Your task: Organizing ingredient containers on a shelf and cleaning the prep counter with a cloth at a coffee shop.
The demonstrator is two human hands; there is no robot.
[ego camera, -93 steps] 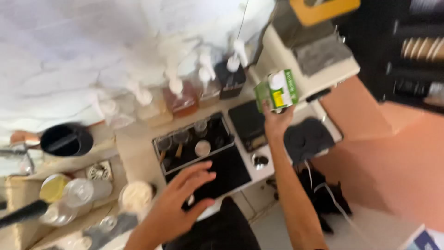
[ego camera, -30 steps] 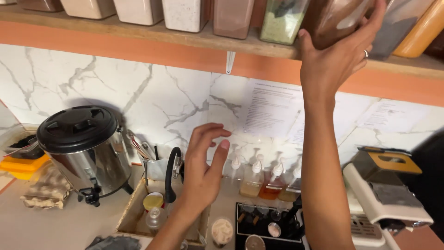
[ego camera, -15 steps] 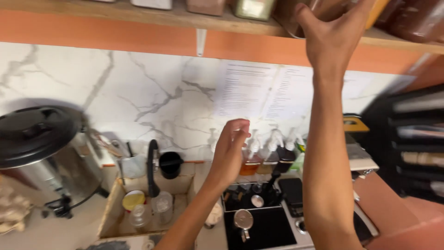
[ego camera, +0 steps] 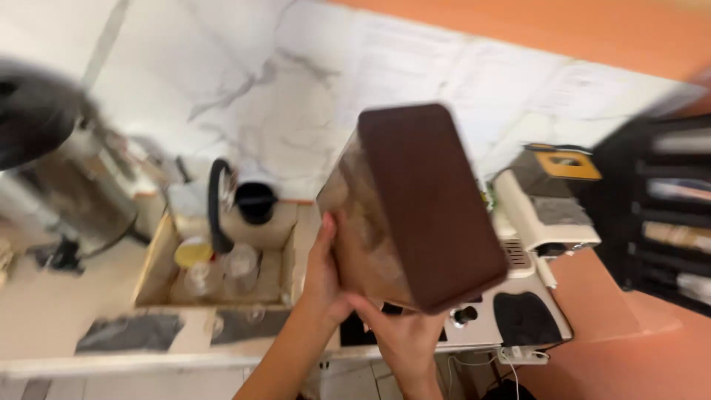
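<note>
Both hands, left hand [ego camera: 326,278] and right hand [ego camera: 404,333], have their grip closed under a tilted brown-lidded container [ego camera: 415,207] above the desk [ego camera: 44,318]; held only low down, it could tip and fall onto the wooden tray [ego camera: 159,259] below-left.

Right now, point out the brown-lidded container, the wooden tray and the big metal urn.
container [ego camera: 429,200], head view, on its flat brown lid.
wooden tray [ego camera: 152,270], head view, on its left wall.
metal urn [ego camera: 74,189], head view, on its blurred steel side.
</note>
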